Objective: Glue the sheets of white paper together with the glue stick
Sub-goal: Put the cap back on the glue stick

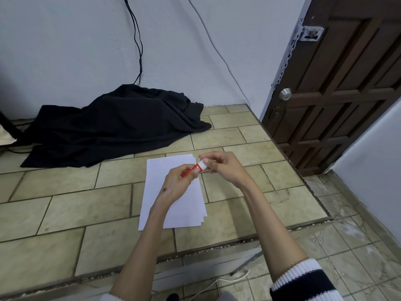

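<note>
Both hands' fingers pinch the glue stick [193, 169]: left [176, 186] body, right [221, 167] cap.

Two bare forearms reach in from the near edge. The right sleeve [303, 281], pushed up, is knitted in broad black and white ribbed bands; only a sliver of white cuff shows on the left sleeve [108, 297]. No rings or watch visible.

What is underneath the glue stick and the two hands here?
A loose stack of white paper sheets lies on the tiled counter, below the glue stick held by the left hand and right hand. The hands cover part of the top sheet.
</note>
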